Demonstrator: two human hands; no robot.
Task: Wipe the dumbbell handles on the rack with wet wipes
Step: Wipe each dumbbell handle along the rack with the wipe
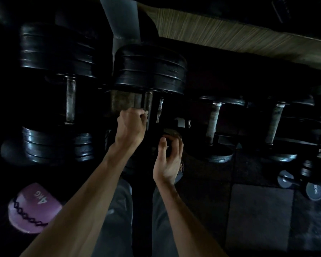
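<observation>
Far left, a purple 4 kg weight [32, 208] lies on the floor, off task. Next right, a big dumbbell [57, 93] sits on the rack, its bare handle [70, 101] running away from you, well apart from either hand. Your left hand [131, 127] is fisted at the near end of the middle dumbbell handle [149, 106], fingers curled; too dark to tell if a wipe is inside. That handle's long axis also runs away from you, so the stroke looks to be forward and back. Your right hand [168, 160] hovers lower, loosely curled, apparently empty, so the left is nearer. Two taped handles [214, 121] wait further right.
</observation>
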